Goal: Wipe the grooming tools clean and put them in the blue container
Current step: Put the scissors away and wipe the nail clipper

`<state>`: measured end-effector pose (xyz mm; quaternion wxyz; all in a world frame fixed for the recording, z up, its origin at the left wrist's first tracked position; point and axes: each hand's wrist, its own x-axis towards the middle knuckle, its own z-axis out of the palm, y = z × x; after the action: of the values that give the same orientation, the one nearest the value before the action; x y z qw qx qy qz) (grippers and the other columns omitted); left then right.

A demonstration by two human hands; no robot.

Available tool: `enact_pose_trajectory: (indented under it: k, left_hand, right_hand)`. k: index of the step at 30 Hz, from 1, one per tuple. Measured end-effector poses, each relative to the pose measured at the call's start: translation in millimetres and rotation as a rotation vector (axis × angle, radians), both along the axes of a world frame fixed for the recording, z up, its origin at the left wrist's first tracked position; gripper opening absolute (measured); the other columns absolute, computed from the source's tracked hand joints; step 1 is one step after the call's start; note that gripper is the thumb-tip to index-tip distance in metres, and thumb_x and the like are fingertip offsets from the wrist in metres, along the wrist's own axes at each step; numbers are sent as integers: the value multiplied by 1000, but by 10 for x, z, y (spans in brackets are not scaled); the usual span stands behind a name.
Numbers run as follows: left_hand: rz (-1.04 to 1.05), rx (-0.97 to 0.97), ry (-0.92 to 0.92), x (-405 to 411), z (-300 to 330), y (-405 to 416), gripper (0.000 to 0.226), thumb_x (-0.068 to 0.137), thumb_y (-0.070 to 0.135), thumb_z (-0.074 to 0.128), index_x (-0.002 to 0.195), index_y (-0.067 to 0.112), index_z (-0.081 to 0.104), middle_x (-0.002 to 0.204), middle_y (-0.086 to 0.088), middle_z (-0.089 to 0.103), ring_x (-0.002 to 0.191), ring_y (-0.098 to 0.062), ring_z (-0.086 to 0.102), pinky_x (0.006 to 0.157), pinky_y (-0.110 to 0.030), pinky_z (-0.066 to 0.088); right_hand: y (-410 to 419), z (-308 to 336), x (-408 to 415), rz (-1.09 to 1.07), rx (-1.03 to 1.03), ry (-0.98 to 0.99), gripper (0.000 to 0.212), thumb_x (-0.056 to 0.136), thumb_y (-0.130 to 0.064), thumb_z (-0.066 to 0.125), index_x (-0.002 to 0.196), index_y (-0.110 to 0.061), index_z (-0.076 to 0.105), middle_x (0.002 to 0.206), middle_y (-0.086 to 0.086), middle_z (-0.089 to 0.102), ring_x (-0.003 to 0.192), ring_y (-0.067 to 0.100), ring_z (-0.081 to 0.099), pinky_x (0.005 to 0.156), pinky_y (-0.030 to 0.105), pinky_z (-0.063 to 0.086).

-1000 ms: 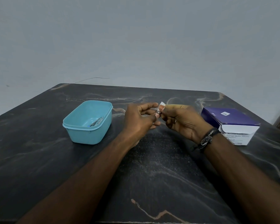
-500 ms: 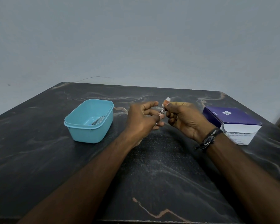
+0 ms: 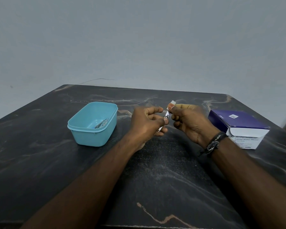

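A dark marbled tabletop [image 3: 155,179] stands against a plain grey wall. Two bare forearms reach in from the near edge. Above the middle, the left hand [image 3: 145,123] pinches a small metal nail clipper [image 3: 163,120] in curled fingers, while the right hand [image 3: 188,121], wearing a dark wristband, pinches a white wipe [image 3: 171,104] around the clipper's far end. Left of the hands sits the blue container [image 3: 92,134], metal tools [image 3: 101,124] inside. At far right lies a purple-and-white swab box [image 3: 241,128].
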<state>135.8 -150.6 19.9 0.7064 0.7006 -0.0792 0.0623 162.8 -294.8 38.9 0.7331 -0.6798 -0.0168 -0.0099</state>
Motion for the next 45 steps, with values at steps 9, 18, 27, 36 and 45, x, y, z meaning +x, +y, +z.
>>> enact_pose_trajectory:
  k: [9, 18, 27, 36, 45]
  left_hand:
    - [44, -11, 26, 9, 15, 38, 35, 82, -1, 73, 116, 2, 63, 81, -16, 74, 62, -23, 72, 56, -32, 60]
    - [33, -3, 39, 0, 15, 9, 30, 79, -2, 75, 107, 4, 66, 82, -16, 75, 62, -25, 71, 57, -34, 60]
    - [61, -6, 36, 4, 26, 41, 28, 79, 0, 76, 106, 4, 68, 82, -15, 75, 59, -22, 71, 54, -31, 60]
    - [46, -11, 43, -26, 44, 25, 25, 78, -2, 76, 101, 4, 68, 81, -15, 75, 59, -23, 71, 55, -31, 60]
    - [91, -42, 40, -15, 29, 35, 20, 78, 0, 77, 96, 5, 69, 79, -13, 75, 57, -22, 71, 54, -30, 60]
  right_hand:
    - [8, -20, -32, 140, -150, -61, 14, 87, -14, 71, 75, -8, 69, 64, 4, 63, 57, 8, 49, 46, 19, 37]
    - [-29, -5, -9, -16, -94, -112, 15, 85, -20, 74, 77, -8, 69, 74, 7, 55, 60, 10, 46, 47, 20, 40]
    - [2, -33, -30, 92, -193, -132, 17, 85, -15, 74, 69, -11, 70, 60, 0, 58, 54, 6, 47, 45, 19, 37]
    - [-16, -6, -15, -35, -62, -124, 15, 83, -19, 76, 74, -9, 71, 78, 11, 55, 58, 9, 44, 47, 20, 37]
    - [-2, -53, -6, 93, -146, -93, 13, 85, -15, 74, 73, -8, 71, 63, 3, 58, 57, 9, 46, 44, 20, 36]
